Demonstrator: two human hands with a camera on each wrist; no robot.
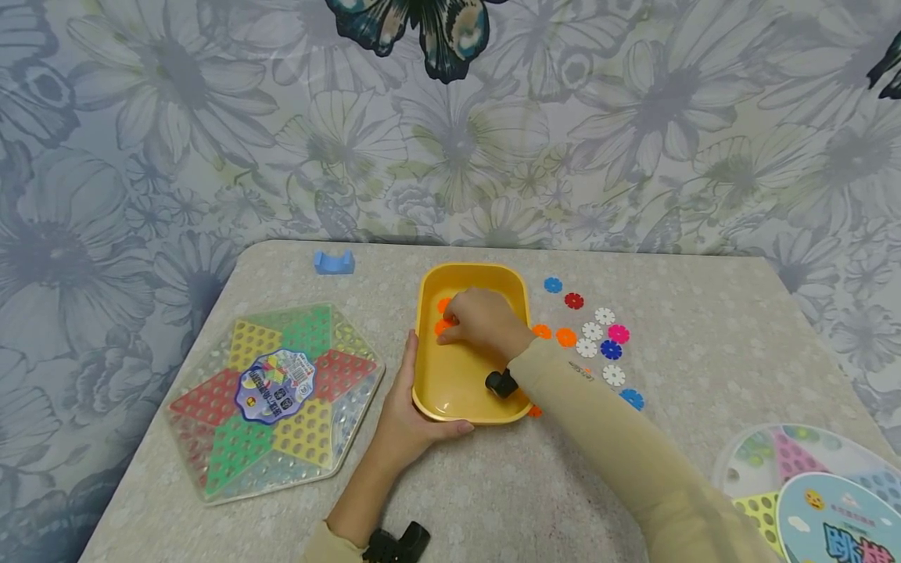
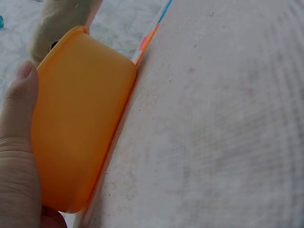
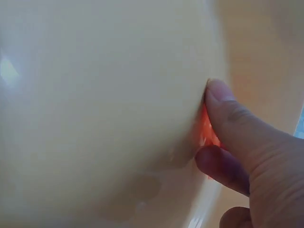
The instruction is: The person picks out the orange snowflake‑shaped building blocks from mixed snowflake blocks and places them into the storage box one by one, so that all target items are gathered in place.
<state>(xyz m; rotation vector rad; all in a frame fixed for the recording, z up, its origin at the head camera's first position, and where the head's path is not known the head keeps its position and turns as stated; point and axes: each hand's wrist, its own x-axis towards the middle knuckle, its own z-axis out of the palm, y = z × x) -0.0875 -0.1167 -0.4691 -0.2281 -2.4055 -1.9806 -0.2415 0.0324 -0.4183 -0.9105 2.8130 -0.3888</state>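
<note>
A yellow plastic tray [image 1: 464, 383] with rounded corners sits on the table. My left hand [image 1: 411, 422] holds its near left corner, fingers along the left side and thumb across the front. Up close, the left wrist view has the thumb against the orange-looking tray wall [image 2: 85, 109]. Inside the tray is my right hand [image 1: 486, 320], thumb and finger together at the left wall. Orange notched discs [image 1: 443, 306] show by those fingertips. In the right wrist view, an orange notched disc [image 3: 207, 128] is pinched between thumb and finger, partly hidden.
Right of the tray lie several loose notched discs, among them a white disc [image 1: 614, 376] and a blue disc [image 1: 632, 399]. A hexagonal case [image 1: 303, 453] of coloured pegboard lies left. Behind is a small blue plastic piece [image 1: 334, 263]. A round case [image 1: 760, 516] occupies the near right.
</note>
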